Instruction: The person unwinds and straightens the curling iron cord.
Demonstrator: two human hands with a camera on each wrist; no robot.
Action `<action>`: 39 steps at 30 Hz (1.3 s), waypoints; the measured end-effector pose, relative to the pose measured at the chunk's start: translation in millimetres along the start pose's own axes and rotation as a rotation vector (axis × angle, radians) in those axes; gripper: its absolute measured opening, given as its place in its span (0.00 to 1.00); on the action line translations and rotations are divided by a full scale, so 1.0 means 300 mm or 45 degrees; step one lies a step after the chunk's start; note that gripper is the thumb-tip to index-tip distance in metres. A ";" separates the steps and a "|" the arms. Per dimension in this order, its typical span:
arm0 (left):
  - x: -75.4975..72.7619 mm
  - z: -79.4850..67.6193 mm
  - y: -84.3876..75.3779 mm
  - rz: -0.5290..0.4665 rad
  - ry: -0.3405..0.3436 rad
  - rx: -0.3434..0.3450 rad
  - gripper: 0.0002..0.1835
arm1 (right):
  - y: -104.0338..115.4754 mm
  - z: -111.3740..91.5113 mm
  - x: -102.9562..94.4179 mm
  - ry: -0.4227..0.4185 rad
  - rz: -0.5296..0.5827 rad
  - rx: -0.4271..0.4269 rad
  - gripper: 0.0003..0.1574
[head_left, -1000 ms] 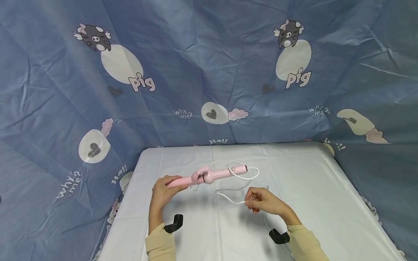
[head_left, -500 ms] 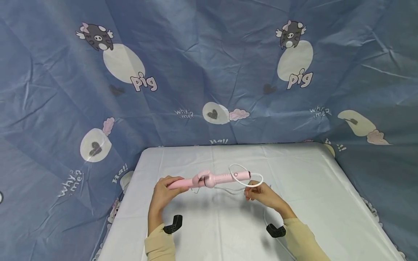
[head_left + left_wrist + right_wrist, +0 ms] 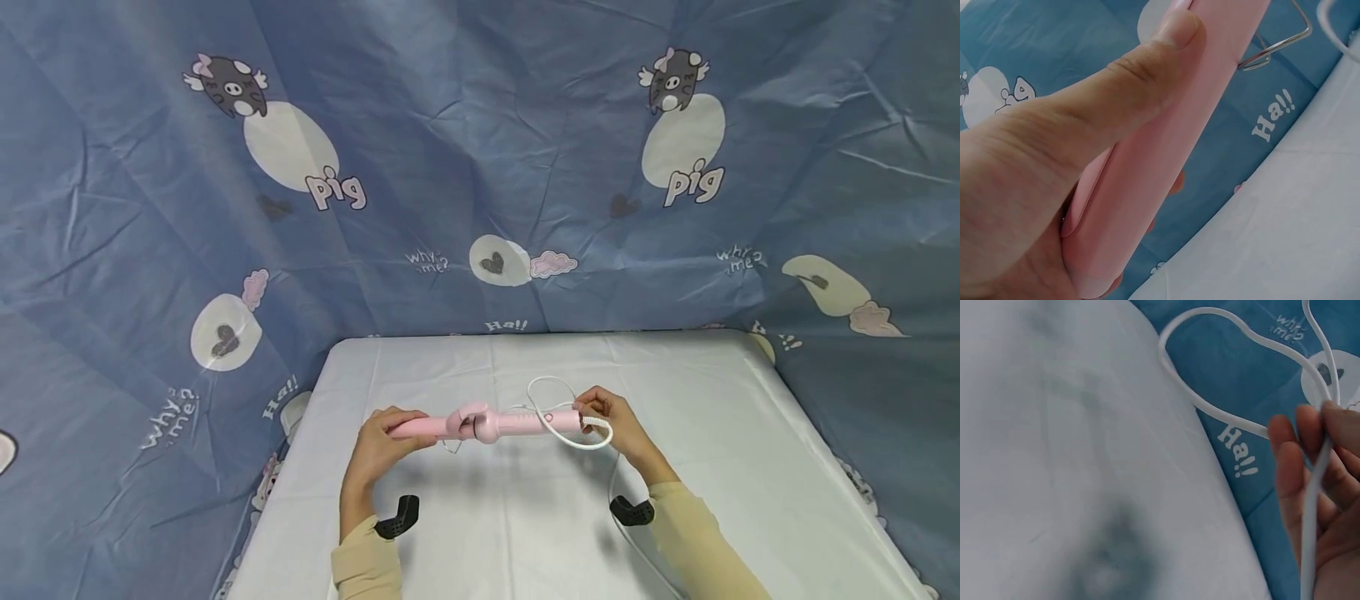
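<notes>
A pink curling iron point(image 3: 517, 423) is held level above the white table, its barrel end to the left. My left hand point(image 3: 382, 442) grips that barrel, and in the left wrist view the thumb point(image 3: 1147, 65) lies along the pink barrel point(image 3: 1147, 181) with fingertips showing behind it. A thin wire stand point(image 3: 1285, 42) sticks out from its side. By the handle end, my right hand point(image 3: 611, 421) pinches the white cord point(image 3: 1313, 519) between thumb and fingers. The cord loops over the handle and also hangs down past the right wrist.
The table point(image 3: 450, 542) is covered with a white cloth. Behind it and at both sides hangs a blue printed curtain point(image 3: 420, 167). A black wrist camera mount point(image 3: 632, 511) sits on the right wrist, another point(image 3: 399, 517) on the left.
My right hand has moved up and away from the body, carrying the cord to the handle end. The iron's handle end has dipped, so the iron is more level. The left hand stays nearly still.
</notes>
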State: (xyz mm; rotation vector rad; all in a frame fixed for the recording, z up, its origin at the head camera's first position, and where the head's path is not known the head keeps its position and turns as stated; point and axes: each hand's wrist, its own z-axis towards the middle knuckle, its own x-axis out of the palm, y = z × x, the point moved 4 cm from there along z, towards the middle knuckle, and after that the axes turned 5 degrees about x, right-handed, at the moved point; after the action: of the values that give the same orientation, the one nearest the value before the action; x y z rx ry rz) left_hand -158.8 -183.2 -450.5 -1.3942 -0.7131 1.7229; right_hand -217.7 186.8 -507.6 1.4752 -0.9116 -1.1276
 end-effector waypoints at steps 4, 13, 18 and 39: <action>0.010 -0.010 -0.034 0.013 0.050 0.045 0.22 | 0.003 0.028 -0.028 -0.094 0.075 0.001 0.19; 0.084 0.001 0.090 0.051 0.074 -0.036 0.22 | 0.128 -0.017 -0.070 -0.133 0.317 -0.197 0.17; 0.101 0.018 0.110 0.094 0.085 -0.021 0.23 | 0.187 -0.020 -0.087 -0.139 0.352 -0.324 0.14; 0.124 0.136 0.192 0.244 -0.045 -0.103 0.23 | 0.214 -0.151 -0.058 0.180 0.174 -0.365 0.06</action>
State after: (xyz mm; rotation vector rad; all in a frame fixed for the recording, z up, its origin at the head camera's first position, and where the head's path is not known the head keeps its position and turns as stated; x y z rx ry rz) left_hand -214.5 -180.1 -507.5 -1.5327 -0.6937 1.8890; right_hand -178.0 203.4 -439.5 1.2222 -0.7090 -0.9943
